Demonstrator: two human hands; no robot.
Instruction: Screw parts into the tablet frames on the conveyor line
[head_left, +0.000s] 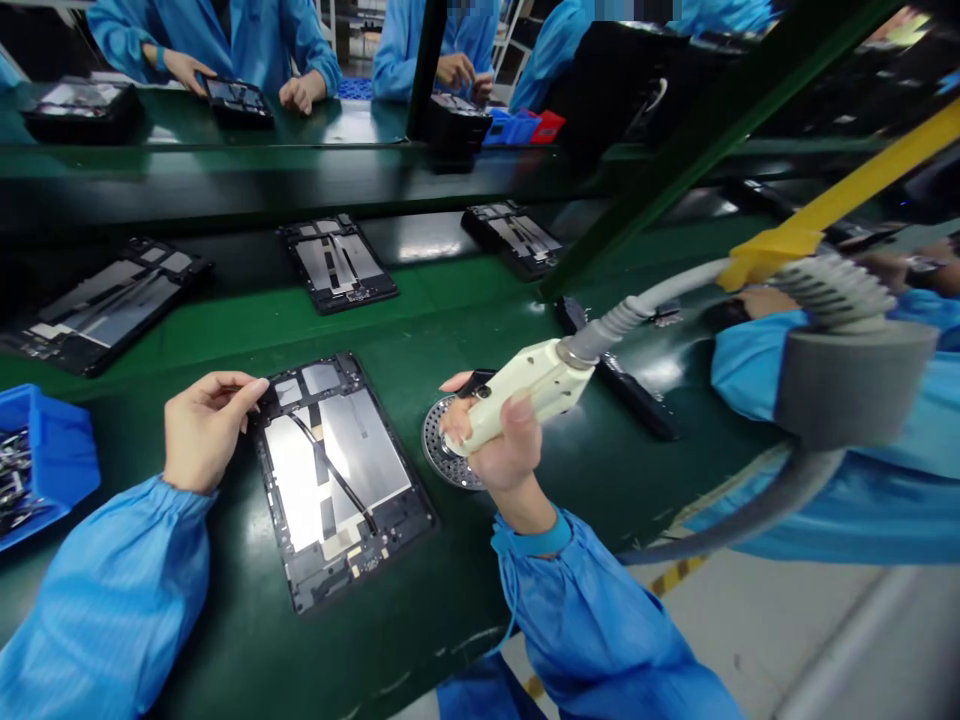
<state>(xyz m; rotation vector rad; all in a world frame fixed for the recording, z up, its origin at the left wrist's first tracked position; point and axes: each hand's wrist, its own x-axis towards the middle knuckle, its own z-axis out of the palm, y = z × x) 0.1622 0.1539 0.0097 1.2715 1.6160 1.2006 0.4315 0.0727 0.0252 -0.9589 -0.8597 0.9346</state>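
Note:
An opened tablet (352, 440) lies flat on the green bench in front of me, its silver inner plates, black ribbon cable and small circuit parts showing. My left hand (210, 420) pinches its upper left corner between thumb and fingers. To the right, my right hand (510, 450) is wrapped round a cream electric screwdriver (536, 385) with a grey cable at its back end. The screwdriver's front points down and left above a round metal dish full of holes (442, 455); its tip is hidden from me.
A blue bin (56, 470) of small metal parts stands at the left. Several opened tablets, one of them (337, 262) behind mine, lie along the line. A long black part (637, 400) is on the right. A grey hose (757, 510) hangs near my right arm. Co-workers sit opposite.

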